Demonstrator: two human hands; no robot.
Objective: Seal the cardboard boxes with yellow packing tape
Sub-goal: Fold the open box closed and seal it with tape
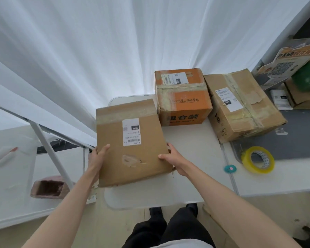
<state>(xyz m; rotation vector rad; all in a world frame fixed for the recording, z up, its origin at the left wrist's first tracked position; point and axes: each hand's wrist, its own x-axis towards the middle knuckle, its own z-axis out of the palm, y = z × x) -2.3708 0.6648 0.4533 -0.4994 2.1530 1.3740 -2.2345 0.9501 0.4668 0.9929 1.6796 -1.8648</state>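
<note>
The left hand [97, 156] and right hand [172, 156] grip the brown box [131, 140] between them, at its near side edges, over the desk [186, 144]; the yellow tape roll [258, 160] lies to the right.

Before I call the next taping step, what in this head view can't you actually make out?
- Left hand fingers: hidden behind the plain box it holds.
- Plain box underside and far seam: turned away.
- Shipping label text: too small.
- Orange box left side: hidden by the plain box.
- Tape roll free end: cannot tell.
- Green item: cut off by right edge.
</note>
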